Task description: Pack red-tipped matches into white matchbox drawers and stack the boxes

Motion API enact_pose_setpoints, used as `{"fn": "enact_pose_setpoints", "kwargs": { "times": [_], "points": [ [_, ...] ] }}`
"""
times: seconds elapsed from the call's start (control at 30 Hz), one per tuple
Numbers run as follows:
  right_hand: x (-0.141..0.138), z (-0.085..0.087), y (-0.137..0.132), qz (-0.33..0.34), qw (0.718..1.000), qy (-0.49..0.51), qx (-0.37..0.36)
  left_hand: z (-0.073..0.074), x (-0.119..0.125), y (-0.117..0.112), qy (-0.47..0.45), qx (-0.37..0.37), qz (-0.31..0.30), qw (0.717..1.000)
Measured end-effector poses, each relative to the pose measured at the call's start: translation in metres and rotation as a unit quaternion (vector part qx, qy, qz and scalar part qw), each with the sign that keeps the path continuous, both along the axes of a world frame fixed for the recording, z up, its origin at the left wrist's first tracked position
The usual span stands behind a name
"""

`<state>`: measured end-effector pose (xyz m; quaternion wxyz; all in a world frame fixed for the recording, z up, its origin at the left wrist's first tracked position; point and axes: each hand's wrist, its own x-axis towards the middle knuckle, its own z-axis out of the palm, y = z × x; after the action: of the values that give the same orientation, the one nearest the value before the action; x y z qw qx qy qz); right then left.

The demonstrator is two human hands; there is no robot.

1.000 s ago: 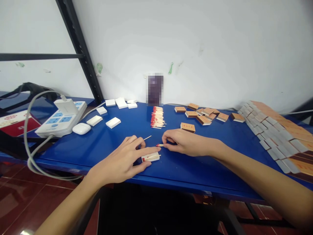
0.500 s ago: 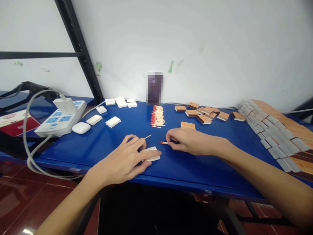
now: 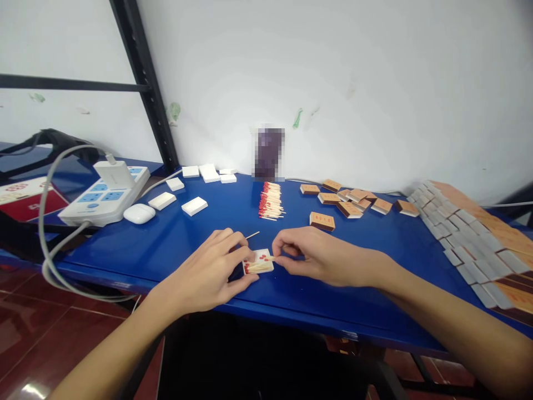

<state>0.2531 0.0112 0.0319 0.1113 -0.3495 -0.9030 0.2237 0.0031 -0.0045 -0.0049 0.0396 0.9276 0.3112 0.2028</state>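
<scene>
A small white matchbox tray (image 3: 260,254) lies on the blue table, with several red-headed matches (image 3: 259,268) in it. My left hand (image 3: 222,266) grips the tray from its left side, thumb at the near edge and fingers bent over the far side. At the tray's right end, my right hand (image 3: 306,253) pinches matches (image 3: 270,258), their red heads over the tray's inside. How many it holds I cannot tell. A single loose match (image 3: 252,235) rests just beyond my left fingers. Farther back is a row of stacked matches (image 3: 271,201), heads to the left.
White trays (image 3: 194,206) are scattered at back left, near a white case (image 3: 139,213) and a power strip (image 3: 106,191). Orange matchbox covers (image 3: 322,220) lie at back right. Piled matchboxes (image 3: 470,239) line the right side. A pixelated dark object (image 3: 268,154) leans against the wall.
My right hand has moved left, bringing its matches from the table to the tray. My left index finger has drawn back from across the tray, uncovering the matches inside. The view has shifted slightly.
</scene>
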Motion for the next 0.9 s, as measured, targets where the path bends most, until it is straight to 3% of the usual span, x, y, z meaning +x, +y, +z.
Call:
{"fn": "enact_pose_setpoints", "kwargs": {
  "times": [0.3, 0.5, 0.63, 0.8, 0.9],
  "points": [
    [-0.021, -0.010, -0.013, 0.001, 0.997, -0.046, 0.061, -0.003, -0.001, 0.000, -0.038, 0.027, -0.018, 0.999],
    [-0.026, -0.013, -0.014, -0.024, 0.998, -0.019, 0.052, -0.006, -0.002, 0.002, -0.074, 0.055, -0.039, 0.995],
    [-0.025, -0.018, -0.014, -0.005, 0.997, 0.013, 0.070, -0.008, -0.002, 0.002, -0.087, 0.052, -0.037, 0.994],
    [-0.018, -0.026, -0.001, -0.027, 0.986, 0.089, 0.135, -0.006, -0.002, 0.002, -0.055, 0.031, -0.035, 0.997],
    [-0.015, -0.033, 0.013, -0.042, 0.986, 0.075, 0.141, -0.004, -0.002, 0.002, -0.032, 0.009, -0.036, 0.999]
  ]
}}
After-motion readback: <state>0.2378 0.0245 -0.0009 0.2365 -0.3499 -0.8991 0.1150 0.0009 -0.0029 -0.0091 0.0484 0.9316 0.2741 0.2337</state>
